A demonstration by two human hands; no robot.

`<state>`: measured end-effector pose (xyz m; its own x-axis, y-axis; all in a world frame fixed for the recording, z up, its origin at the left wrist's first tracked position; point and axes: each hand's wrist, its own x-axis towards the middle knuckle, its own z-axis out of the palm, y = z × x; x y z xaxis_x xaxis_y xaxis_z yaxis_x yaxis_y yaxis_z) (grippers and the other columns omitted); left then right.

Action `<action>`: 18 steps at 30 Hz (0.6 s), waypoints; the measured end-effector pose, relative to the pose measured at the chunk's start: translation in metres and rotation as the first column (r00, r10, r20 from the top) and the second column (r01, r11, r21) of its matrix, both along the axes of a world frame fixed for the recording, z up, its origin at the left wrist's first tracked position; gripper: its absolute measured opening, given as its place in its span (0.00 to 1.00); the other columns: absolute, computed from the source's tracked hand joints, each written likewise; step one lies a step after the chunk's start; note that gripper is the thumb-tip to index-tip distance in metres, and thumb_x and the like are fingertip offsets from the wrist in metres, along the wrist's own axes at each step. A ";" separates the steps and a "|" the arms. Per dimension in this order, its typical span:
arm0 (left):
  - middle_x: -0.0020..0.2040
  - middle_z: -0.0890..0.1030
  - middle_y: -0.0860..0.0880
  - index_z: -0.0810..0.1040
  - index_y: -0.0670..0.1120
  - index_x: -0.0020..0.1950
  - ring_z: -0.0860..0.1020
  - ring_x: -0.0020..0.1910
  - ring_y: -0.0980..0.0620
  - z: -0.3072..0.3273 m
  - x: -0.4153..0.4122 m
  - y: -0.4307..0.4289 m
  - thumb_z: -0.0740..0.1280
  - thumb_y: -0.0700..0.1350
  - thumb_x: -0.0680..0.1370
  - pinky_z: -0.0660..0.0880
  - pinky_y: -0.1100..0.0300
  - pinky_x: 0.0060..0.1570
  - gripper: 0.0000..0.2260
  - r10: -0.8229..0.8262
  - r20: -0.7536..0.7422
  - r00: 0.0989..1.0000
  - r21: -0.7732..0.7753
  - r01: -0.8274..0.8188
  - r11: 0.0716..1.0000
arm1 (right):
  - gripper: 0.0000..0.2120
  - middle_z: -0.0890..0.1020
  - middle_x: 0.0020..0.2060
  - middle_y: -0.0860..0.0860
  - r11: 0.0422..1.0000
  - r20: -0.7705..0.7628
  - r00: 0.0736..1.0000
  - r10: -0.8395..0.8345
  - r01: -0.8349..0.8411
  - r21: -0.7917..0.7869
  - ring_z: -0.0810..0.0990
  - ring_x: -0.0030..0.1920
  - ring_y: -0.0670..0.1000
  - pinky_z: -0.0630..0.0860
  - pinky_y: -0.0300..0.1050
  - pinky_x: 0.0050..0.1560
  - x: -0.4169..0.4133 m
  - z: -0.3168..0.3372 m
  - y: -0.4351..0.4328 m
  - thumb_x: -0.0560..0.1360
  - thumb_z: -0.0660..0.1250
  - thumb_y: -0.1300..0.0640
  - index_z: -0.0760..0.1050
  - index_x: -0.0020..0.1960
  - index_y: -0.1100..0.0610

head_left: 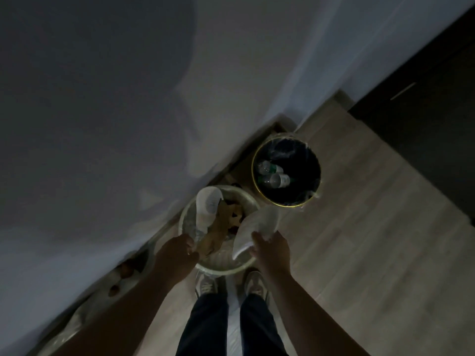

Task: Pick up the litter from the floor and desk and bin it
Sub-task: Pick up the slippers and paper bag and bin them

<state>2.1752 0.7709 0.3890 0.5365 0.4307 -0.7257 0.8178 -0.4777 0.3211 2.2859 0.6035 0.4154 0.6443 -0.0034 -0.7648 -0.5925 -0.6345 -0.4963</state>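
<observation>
Holding litter over the pale lined bin (pixel 221 271): your left hand (pixel 180 253) is pinching a limp white piece (pixel 209 204) by its near end, and your right hand (pixel 271 250) is gripping a second white piece (pixel 253 228). Both are probably handling light and floppy, so edge pinches are sufficing. A black bin (pixel 285 205) is standing just beside.

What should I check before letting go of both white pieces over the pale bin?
1. Left hand grips the left white piece: ok.
2. Right hand grips the right white piece: ok.
3. Left white piece over the pale bin opening: ok.
4. Right white piece fully inside the rim: not ok, it seems to overhang toward the black bin.
5. Room left in the pale bin: cannot tell; brown litter already lies inside.
</observation>
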 end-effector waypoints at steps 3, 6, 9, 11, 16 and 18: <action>0.58 0.80 0.47 0.76 0.45 0.61 0.77 0.56 0.50 -0.001 -0.004 0.009 0.67 0.44 0.76 0.68 0.62 0.50 0.14 0.018 0.019 1.000 -0.003 -0.018 1.000 | 0.21 0.79 0.59 0.56 0.996 -0.089 0.992 0.085 -0.084 0.022 0.78 0.57 0.56 0.76 0.55 0.59 -0.002 -0.009 0.023 0.75 0.66 0.54 0.71 0.66 0.60; 0.58 0.80 0.46 0.76 0.45 0.60 0.77 0.56 0.49 0.004 -0.006 0.017 0.67 0.44 0.75 0.70 0.61 0.52 0.14 0.008 0.030 1.000 -0.004 -0.008 1.000 | 0.22 0.79 0.61 0.54 0.987 -0.073 0.984 0.161 -0.163 -0.017 0.77 0.59 0.53 0.74 0.44 0.52 -0.004 -0.010 0.034 0.75 0.65 0.55 0.71 0.68 0.58; 0.55 0.82 0.46 0.77 0.44 0.57 0.79 0.54 0.48 0.016 -0.007 0.024 0.67 0.44 0.75 0.73 0.59 0.52 0.12 -0.011 0.051 0.999 0.015 0.010 1.000 | 0.21 0.79 0.61 0.53 0.975 -0.063 0.975 0.215 -0.218 -0.040 0.77 0.58 0.51 0.68 0.39 0.46 -0.005 0.001 0.033 0.75 0.66 0.55 0.72 0.67 0.57; 0.54 0.82 0.46 0.77 0.44 0.56 0.79 0.53 0.49 0.027 -0.007 0.028 0.67 0.44 0.75 0.75 0.58 0.53 0.11 -0.001 0.054 0.999 0.019 0.000 1.000 | 0.20 0.79 0.60 0.53 0.963 -0.035 0.964 0.264 -0.266 -0.052 0.77 0.58 0.52 0.71 0.41 0.49 -0.007 0.013 0.027 0.74 0.67 0.55 0.73 0.65 0.57; 0.56 0.81 0.46 0.76 0.44 0.58 0.78 0.55 0.49 0.079 -0.005 0.038 0.67 0.46 0.76 0.75 0.56 0.56 0.12 -0.017 0.075 0.997 0.032 0.015 0.999 | 0.17 0.80 0.57 0.56 0.874 0.028 0.883 0.469 -0.459 -0.158 0.78 0.57 0.54 0.73 0.42 0.52 -0.005 0.059 0.011 0.74 0.67 0.56 0.73 0.61 0.60; 0.55 0.81 0.45 0.76 0.43 0.58 0.78 0.55 0.47 0.105 -0.007 0.041 0.66 0.45 0.76 0.75 0.55 0.55 0.11 -0.029 0.095 0.995 0.063 0.023 0.998 | 0.17 0.79 0.58 0.54 0.772 0.025 0.788 0.615 -0.596 -0.219 0.77 0.58 0.53 0.70 0.39 0.50 -0.005 0.081 0.005 0.75 0.65 0.55 0.72 0.63 0.58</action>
<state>2.1682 0.8119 0.4940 0.6141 0.4579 -0.6428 0.7715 -0.5199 0.3667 2.2809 0.6084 0.4968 0.6275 0.2726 -0.7293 -0.0124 -0.9331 -0.3595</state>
